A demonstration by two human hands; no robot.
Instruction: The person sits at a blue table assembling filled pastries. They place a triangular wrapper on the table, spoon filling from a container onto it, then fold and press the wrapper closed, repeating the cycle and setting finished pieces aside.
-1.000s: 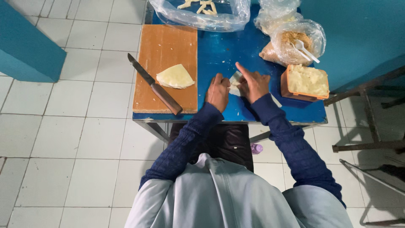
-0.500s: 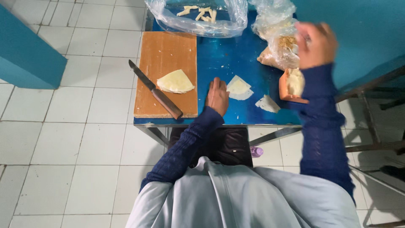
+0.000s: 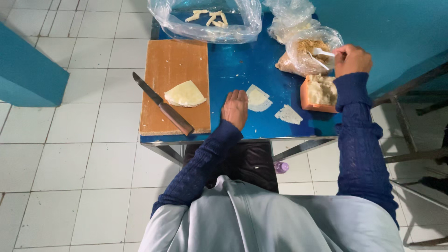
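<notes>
Your right hand (image 3: 352, 59) pinches a white spoon (image 3: 322, 52) over the crumb bag (image 3: 310, 56), bench's far right corner. Left hand (image 3: 235, 108) lies flat, fingers together, touching the wrapper (image 3: 259, 98) just right of it, near edge.

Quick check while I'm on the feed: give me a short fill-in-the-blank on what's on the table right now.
1. The knife lies on the wooden ____.
2. The right hand holds a white ____ over the bag of crumbs.
3. The left hand rests flat on the ____ table.
4. The white sticks lie inside a clear plastic ____.

Missing words: board; spoon; blue; bag
</notes>
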